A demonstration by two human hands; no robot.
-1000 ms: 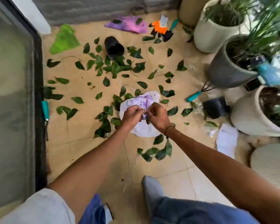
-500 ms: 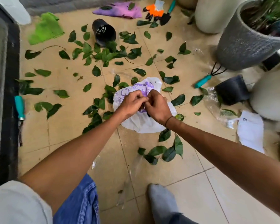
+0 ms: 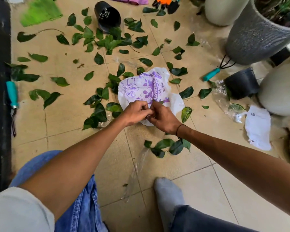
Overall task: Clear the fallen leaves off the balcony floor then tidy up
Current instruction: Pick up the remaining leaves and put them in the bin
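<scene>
A white plastic bag (image 3: 146, 87) with purple print lies crumpled on the beige tiled floor (image 3: 166, 166). My left hand (image 3: 135, 112) and my right hand (image 3: 162, 117) meet at the bag's near edge, and both pinch the plastic there with curled fingers. Several green leaves (image 3: 107, 41) are scattered over the tiles all around the bag, thickest by an overturned black pot (image 3: 107, 15). A small cluster of leaves (image 3: 167, 146) lies just under my right forearm.
Grey planter (image 3: 256, 34) and white planters (image 3: 279, 96) stand at the right, with a small black pot (image 3: 241, 82) and teal hand rake (image 3: 213, 75) beside them. A teal-handled tool (image 3: 13, 96) lies by the dark door frame on the left. Green cloth (image 3: 38, 12), white paper (image 3: 258, 128), my socked foot (image 3: 169, 193).
The camera has dipped lower and closer to the floor. Both hands stay together on the bag's near edge, working the plastic; the bag now shows more of its printed side.
</scene>
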